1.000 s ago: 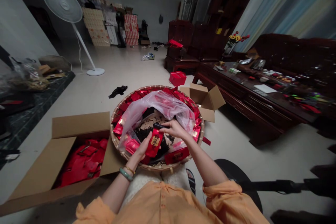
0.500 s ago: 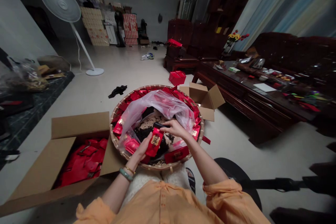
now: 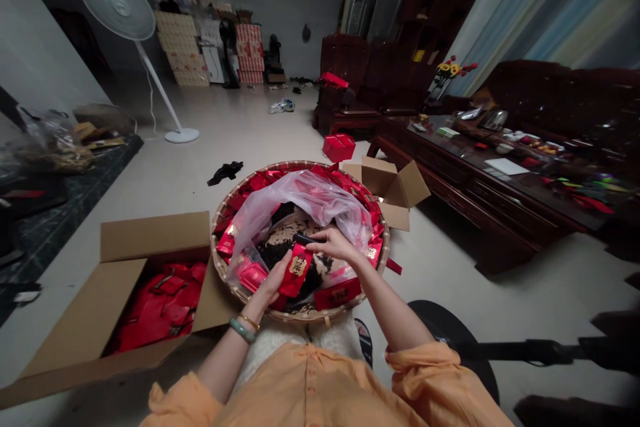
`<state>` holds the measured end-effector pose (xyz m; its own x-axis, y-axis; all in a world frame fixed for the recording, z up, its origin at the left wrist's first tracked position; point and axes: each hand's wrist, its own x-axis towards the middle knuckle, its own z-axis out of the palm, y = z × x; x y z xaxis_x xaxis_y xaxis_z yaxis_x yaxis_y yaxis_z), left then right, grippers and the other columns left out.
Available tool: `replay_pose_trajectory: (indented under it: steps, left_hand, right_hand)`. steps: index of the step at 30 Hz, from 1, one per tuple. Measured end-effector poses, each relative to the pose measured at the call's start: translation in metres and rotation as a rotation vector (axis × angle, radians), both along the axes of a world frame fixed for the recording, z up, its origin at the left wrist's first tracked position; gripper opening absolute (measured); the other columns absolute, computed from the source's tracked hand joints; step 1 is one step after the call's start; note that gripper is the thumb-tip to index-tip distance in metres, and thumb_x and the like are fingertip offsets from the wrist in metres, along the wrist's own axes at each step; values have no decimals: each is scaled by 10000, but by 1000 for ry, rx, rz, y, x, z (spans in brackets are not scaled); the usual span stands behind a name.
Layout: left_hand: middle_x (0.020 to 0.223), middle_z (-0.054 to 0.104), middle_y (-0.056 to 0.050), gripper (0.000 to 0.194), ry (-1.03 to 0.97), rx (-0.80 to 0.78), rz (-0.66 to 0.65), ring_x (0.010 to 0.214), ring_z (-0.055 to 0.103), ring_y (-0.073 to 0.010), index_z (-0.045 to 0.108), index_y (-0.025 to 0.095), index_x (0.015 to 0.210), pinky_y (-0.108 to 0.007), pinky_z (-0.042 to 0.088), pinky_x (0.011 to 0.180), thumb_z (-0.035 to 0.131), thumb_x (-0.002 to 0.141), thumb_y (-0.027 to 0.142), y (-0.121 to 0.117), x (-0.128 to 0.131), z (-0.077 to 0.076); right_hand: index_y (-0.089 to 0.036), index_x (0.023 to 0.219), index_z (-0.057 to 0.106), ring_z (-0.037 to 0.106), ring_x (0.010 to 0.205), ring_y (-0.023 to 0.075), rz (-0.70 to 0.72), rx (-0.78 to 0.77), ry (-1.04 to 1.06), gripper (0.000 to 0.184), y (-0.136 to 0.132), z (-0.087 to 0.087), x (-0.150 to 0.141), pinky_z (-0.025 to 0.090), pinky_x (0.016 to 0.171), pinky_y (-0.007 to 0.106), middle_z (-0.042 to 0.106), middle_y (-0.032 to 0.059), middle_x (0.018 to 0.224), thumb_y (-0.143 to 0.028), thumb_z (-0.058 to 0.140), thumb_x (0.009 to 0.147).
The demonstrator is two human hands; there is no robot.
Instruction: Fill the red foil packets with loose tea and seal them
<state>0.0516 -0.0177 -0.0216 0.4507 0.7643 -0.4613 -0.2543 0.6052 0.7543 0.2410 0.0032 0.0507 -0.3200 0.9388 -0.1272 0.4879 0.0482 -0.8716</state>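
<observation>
My left hand [image 3: 273,282] holds a red packet [image 3: 296,271] with gold print, tilted above a round bamboo basket [image 3: 218,267]. My right hand [image 3: 333,244] is closed on a small black oblong tool [image 3: 303,239], which lies across the packet's top edge. Its exact kind is not clear. Beneath both hands, an open clear plastic bag [image 3: 295,189] contains dark, loose leaf-like pieces [image 3: 274,252]. Red packets [image 3: 226,240] ring the bag inside the basket, and a darker red box [image 3: 338,295] rests at the near rim.
At left, an open carton [image 3: 65,320] holds many red packets [image 3: 159,310]. Another open carton [image 3: 393,190] and a red box [image 3: 339,147] stand beyond the basket. A low dark wooden table [image 3: 450,180] runs along the right. A white fan [image 3: 181,136] stands back left.
Both hands keep nearly the same pose, with the black tool still at the packet's top edge. The whole view has shifted very slightly.
</observation>
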Motion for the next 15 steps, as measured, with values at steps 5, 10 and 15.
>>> replay_pose_trajectory:
  steps: [5, 10, 15]
  left_hand:
    - [623, 680, -88, 487, 1, -29, 19, 493, 620, -158, 638, 92, 852, -239, 482, 457, 455, 840, 543, 0, -2, -2]
    - [621, 681, -87, 497, 22, -49, 12, 498, 620, -158, 641, 93, 836, -235, 479, 446, 438, 846, 547, -2, -1, -1]
    - [662, 692, -89, 511, 15, -39, 15, 502, 620, -156, 645, 90, 870, -244, 489, 465, 446, 837, 559, 1, -2, -5]
  right_hand:
    - [-135, 937, 707, 350, 471, 66, -1, 2, -19, 455, 1, -6, -3, 251, 441, 190, 530, -26, 584, -520, 594, 722]
    - [-138, 947, 702, 396, 495, 77, 15, 19, -13, 441, 0, -10, -2, 279, 458, 190, 554, -22, 615, -507, 586, 735]
    - [-130, 967, 685, 423, 514, 80, 6, 23, -16, 453, 1, -13, 0, 294, 462, 186, 589, -4, 673, -505, 595, 730]
